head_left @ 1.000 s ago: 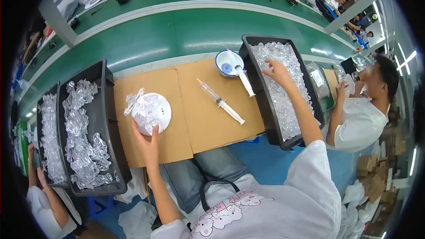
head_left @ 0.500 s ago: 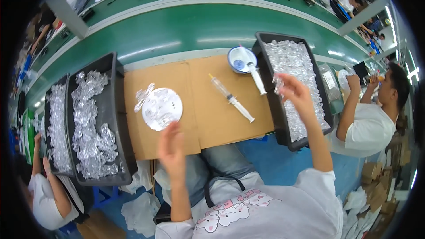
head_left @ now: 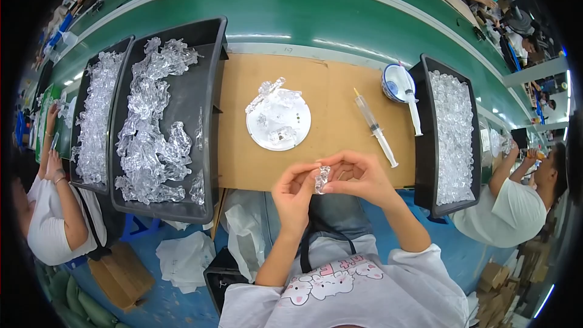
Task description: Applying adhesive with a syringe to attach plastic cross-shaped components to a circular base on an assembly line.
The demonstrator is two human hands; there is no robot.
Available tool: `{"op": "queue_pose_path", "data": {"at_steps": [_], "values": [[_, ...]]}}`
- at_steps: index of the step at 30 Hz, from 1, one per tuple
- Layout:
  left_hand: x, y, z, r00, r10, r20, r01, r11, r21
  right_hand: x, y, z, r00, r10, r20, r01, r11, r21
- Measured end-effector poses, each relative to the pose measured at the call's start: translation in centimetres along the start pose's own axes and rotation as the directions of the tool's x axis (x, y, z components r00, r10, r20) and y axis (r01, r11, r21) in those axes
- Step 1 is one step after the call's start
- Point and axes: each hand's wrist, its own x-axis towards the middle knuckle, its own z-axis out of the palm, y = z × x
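Observation:
Above the near edge of the cardboard sheet (head_left: 340, 85), my left hand (head_left: 293, 197) and my right hand (head_left: 359, 177) meet around a small clear plastic piece (head_left: 322, 178). Fingertips of both hands pinch it from either side. Just beyond them lies a round white disc (head_left: 261, 136) with several clear pieces on it, and a clear figure-like piece (head_left: 265, 89) leans over its far left edge. To the right a syringe (head_left: 375, 126) with a yellow tip rests on the cardboard. A second syringe (head_left: 413, 112) leans out of a blue-and-white bowl (head_left: 392, 89).
On the left stand a black bin (head_left: 203, 94) of clear figure-like pieces and a narrower filled bin (head_left: 74, 140). At the right a black bin (head_left: 429, 164) holds small clear pieces. Co-workers sit on both sides; the one on the right (head_left: 510, 212) is close by.
My right hand has come from over the right bin to the middle with the clear piece. My left hand has joined it there. The view has shifted left.

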Motion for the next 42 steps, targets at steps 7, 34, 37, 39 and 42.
{"op": "queue_pose_path", "data": {"at_steps": [7, 34, 37, 39, 42], "values": [[2.0, 0.2, 0.8, 0.949, 0.210, -0.235, -0.163, 0.966, 0.202, 3.8, 2.2, -0.5, 0.986, -0.104, -0.129, 0.120, 0.985, 0.128], [13.6, 0.7, -5.1, 0.953, 0.289, -0.090, -0.212, 0.849, 0.484, 12.2, 5.9, -1.2, 0.907, -0.238, -0.349, -0.023, 0.797, -0.604], [13.5, 0.1, -5.5, 0.961, 0.252, -0.118, -0.182, 0.889, 0.421, 12.0, 6.3, -0.6, 0.886, -0.283, -0.368, 0.006, 0.800, -0.600], [13.6, -0.3, -5.5, 0.965, 0.226, -0.133, -0.155, 0.901, 0.406, 11.9, 6.3, -0.9, 0.882, -0.296, -0.367, 0.006, 0.785, -0.619], [13.4, -0.2, -5.5, 0.967, 0.208, -0.146, -0.126, 0.892, 0.434, 11.9, 6.1, -1.0, 0.896, -0.254, -0.364, -0.012, 0.806, -0.592]]}}
